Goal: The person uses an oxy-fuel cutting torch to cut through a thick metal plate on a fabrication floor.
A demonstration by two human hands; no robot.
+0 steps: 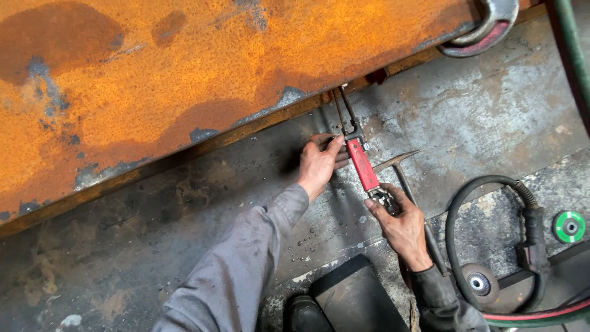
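Head view, looking down. We note the largest item first: a rusty orange steel plate (215, 67) filling the upper left, its lower edge running diagonally up to the right. All positions below are taken from that edge.

Below the plate lies the grey, stained steel floor (491, 117). Far below the edge, at lower right, a black hose (458, 209) loops round, with a red and green hose pair (541, 316) beyond it. A dark flat panel (359, 295) sits well below the edge, between our two sleeves.

A red-handled locking clamp (361, 161) reaches down and right from the plate edge; its thin dark jaws meet the edge and its handle end points away from it. A chipping hammer (399, 166) lies just right of the clamp, farther from the edge. A worn grinding disc (478, 283) lies inside the hose loop, and a green disc (568, 226) lies to the loop's right, both well apart from the plate.

Our left hand (319, 163) sits just below the edge, fingers closed round the clamp's upper body. Our right hand (402, 224), farther from the edge, grips the clamp's lower handle end, thumb pressed on it.
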